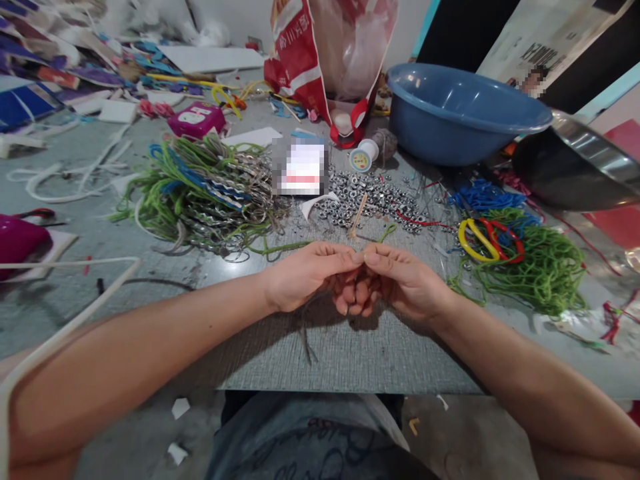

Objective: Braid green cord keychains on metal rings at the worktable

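Observation:
My left hand (325, 267) and my right hand (400, 273) meet above the table near its front edge, thumbs and fingertips pinched together. A thin green cord (285, 247) runs into the left fingers, and a small green loop pokes up beyond the right fingers. Dark thin strands (307, 340) hang below the left hand. What lies right between the fingertips is hidden. Just beyond the hands are many metal nuts (345, 200) spread on the table, with a thin wooden stick (360, 212) among them.
Left lies a bundle of green and blue cords (185, 180) with metal pieces. Right are loose green cords (540, 267), red-and-yellow handles (480, 240), a blue basin (465, 120) and a metal bowl (580, 167). A phone (303, 167), thread spool (361, 157) and red bag (300, 67) stand behind.

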`<state>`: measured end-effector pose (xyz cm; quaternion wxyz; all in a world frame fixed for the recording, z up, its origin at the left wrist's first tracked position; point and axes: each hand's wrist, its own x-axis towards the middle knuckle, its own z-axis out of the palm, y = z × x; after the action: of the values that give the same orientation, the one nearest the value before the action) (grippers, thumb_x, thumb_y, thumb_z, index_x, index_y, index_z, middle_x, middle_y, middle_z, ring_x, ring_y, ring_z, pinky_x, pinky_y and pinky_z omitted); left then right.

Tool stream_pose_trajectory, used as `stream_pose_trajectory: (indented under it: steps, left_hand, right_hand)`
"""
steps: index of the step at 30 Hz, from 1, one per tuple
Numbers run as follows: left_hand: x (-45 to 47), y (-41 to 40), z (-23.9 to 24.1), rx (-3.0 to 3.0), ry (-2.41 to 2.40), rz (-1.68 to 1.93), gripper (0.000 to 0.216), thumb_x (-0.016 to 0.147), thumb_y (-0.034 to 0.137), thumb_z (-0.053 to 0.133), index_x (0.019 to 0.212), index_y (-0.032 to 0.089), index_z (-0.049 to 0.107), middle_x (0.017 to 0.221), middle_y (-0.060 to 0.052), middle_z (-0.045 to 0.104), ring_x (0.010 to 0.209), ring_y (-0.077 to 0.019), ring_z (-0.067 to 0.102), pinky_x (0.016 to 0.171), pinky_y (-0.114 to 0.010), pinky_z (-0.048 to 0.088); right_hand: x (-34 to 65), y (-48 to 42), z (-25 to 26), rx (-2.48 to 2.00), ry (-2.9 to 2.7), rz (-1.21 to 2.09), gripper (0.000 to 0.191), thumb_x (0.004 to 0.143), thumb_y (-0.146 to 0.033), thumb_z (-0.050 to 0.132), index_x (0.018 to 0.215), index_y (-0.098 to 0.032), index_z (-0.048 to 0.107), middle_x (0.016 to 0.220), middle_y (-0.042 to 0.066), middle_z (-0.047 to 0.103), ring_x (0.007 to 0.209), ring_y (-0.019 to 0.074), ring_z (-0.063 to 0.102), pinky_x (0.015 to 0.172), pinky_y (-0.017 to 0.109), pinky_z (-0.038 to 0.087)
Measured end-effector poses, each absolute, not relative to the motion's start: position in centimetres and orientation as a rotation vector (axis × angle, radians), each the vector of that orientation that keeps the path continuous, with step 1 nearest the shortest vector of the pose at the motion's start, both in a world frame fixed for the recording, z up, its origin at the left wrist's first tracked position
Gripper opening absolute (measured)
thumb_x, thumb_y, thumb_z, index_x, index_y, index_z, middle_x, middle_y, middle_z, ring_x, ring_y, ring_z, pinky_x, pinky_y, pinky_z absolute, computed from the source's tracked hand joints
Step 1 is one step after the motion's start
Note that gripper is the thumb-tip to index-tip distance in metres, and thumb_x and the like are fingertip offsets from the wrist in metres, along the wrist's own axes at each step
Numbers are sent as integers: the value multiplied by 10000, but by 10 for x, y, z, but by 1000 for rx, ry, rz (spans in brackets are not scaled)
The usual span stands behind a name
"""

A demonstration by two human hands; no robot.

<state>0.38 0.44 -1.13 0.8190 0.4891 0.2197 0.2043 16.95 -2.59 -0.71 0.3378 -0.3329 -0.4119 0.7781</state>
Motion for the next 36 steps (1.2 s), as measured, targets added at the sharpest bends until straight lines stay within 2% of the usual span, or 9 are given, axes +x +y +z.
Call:
stream_pose_trajectory:
  steps: [11,16,20,25,31,36]
  left_hand:
    - [2,10,-17,1019,469,505,323,787,412,619,661,117,580,585,-15,609,486,-94,571,465,-208,483]
    - [0,13,-15,1136,565,388,408,785,506,580,696,111,628,619,-36,624,489,-109,587,419,-197,440]
    - [0,13,-13,1194,595,361,443,771,540,580,704,105,637,652,-43,624,531,-116,602,439,-199,453]
    - [1,10,-13,1158,524,390,417,789,517,575,702,110,612,616,-22,603,517,-100,577,475,-208,470]
    - [3,9,-12,1095,435,408,386,789,486,593,720,107,619,677,-48,643,564,-101,574,507,-210,499]
    - [3,8,-11,1090,413,400,378,801,470,585,722,102,624,687,-53,650,567,-93,578,517,-200,504]
  right_hand:
    - [172,-23,-9,-1002,-1020,1987,302,741,-443,651,701,-154,570,554,-2,651,448,116,627,417,183,510]
    - [172,-22,-11,-1043,-1066,1989,282,753,-424,619,682,-161,544,569,-7,625,419,109,598,374,186,479]
    - [172,-23,-12,-1059,-1097,1967,272,768,-406,594,658,-164,537,529,-27,583,385,92,558,351,177,449]
    - [170,-26,-10,-1067,-1132,1937,281,786,-420,559,671,-164,539,510,-27,577,376,84,534,353,178,432]
    - [166,-28,-7,-1062,-1103,1900,314,728,-443,606,596,-173,516,470,-31,559,360,88,517,335,186,410]
    - [166,-30,-7,-1013,-1115,1886,333,748,-431,593,562,-165,522,482,-14,574,369,84,519,341,182,400]
